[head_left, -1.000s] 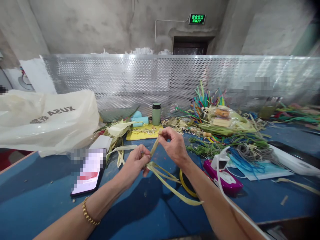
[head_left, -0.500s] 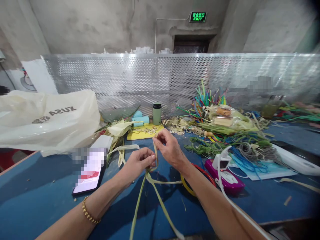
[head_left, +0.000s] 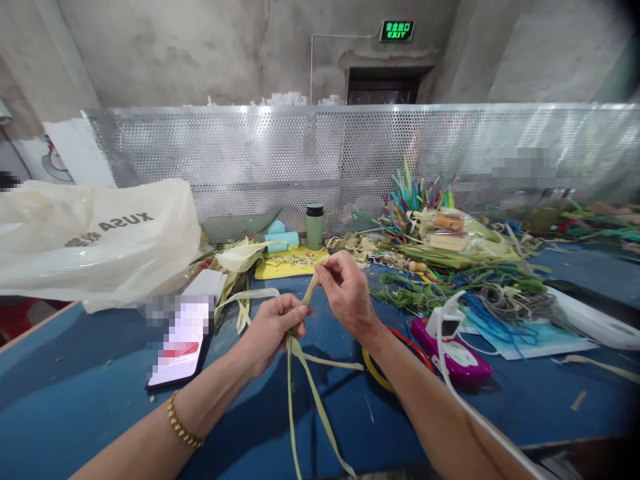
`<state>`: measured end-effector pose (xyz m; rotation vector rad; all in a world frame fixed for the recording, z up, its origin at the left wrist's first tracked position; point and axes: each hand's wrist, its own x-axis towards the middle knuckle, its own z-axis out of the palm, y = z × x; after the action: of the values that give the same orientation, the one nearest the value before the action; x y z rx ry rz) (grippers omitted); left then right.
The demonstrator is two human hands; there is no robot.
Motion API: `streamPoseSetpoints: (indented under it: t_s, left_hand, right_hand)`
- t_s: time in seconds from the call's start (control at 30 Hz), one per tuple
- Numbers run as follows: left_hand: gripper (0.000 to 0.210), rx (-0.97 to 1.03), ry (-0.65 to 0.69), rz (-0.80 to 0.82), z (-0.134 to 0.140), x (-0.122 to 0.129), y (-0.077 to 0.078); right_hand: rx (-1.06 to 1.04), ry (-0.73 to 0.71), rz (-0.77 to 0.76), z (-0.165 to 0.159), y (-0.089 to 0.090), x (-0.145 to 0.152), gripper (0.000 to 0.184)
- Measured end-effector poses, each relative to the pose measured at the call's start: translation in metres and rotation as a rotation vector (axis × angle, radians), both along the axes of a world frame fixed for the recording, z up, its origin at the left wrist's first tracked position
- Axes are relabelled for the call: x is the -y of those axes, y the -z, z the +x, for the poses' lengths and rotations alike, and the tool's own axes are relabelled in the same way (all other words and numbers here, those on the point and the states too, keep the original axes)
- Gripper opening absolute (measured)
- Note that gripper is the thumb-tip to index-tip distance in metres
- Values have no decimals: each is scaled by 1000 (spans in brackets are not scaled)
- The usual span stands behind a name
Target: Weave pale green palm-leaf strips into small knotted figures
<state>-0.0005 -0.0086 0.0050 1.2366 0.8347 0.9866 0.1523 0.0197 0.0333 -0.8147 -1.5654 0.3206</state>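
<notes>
Between my hands runs a flat, pale green strip of dried leaf or husk (head_left: 311,289). My left hand (head_left: 280,327) is closed, pinching the strips where they come together. From under its fingers long leaf strips (head_left: 320,407) hang toward the table's front edge, and another one points right. A little higher and to the right, my right hand (head_left: 346,291) is closed, with thumb and forefinger pinching the upper end of the strip, which looks stretched straight. The crossing inside my left fingers is hidden.
On the blue table (head_left: 100,400) a phone (head_left: 183,347) lies left, beside a plastic bag (head_left: 125,233). A purple power strip (head_left: 460,360) with a white cable and red-yellow rings (head_left: 380,373) are right. Behind stand a green bottle (head_left: 315,228), leaf bundles (head_left: 235,267) and cords (head_left: 480,293).
My right hand has moved slightly right and my left hand slightly left. The strip between them, looped before, is now drawn straight. The hanging strips have swung a little.
</notes>
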Motion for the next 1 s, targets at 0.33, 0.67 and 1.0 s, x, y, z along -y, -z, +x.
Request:
streamPoseSetpoints:
  t_s: [0.33,0.67,1.0]
  left_hand:
    - [27,-14,-179,182,-4,-8,-2]
    - [27,-151,-151,242,1,-4,-3]
    - [26,-110,-196,197,-3,-5,-6]
  right_hand:
    - [167,-356,-415,-5,6,-2,22]
    - [235,125,0,7,0,-8,18]
    - [-137,300,-50,29,-10,-16,25]
